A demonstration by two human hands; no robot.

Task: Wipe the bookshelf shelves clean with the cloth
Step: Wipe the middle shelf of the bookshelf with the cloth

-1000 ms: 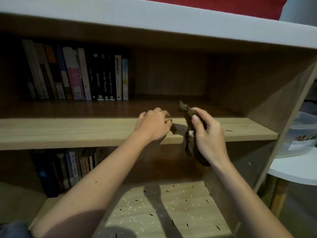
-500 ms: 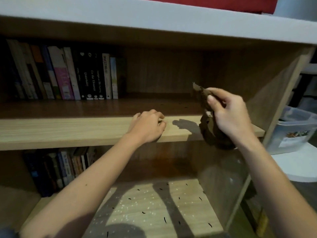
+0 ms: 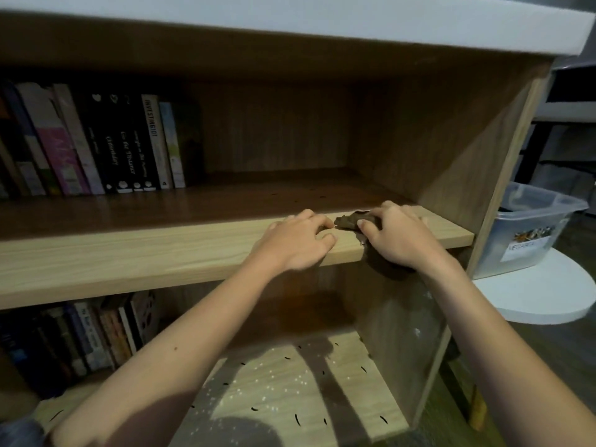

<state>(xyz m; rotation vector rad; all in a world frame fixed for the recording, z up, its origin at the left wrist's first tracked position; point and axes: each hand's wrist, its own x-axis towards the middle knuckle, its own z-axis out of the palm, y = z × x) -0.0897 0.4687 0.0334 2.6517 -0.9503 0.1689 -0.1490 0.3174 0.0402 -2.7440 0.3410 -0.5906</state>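
Two hands on the middle shelf (image 3: 129,253), center-right of frame. I read my right hand (image 3: 396,237) as gripping the cloth (image 3: 350,221): fingers are curled over the brown wad and press it on the shelf top by the front edge, with part drooping over the edge under the palm. My left hand (image 3: 296,243) is just beside it, fingers loosely bent, tips resting on the board, holding nothing. It looks like bracing.

Step, my call: start of a wipe at the right end of the middle shelf. The next move wants a flat press and a sweep, back into the dark rear or left along the board. Going left, my left hand is in the path and must lift.

Room: open board runs from my hands to the books (image 3: 96,143) at upper left. The side panel (image 3: 451,150) is close on the right and blocks that way. The bottom shelf (image 3: 290,391), lower center, carries white crumbs and dark specks and is not yet wiped. The front edge is the risk, since dirt pushed forward drops down there.
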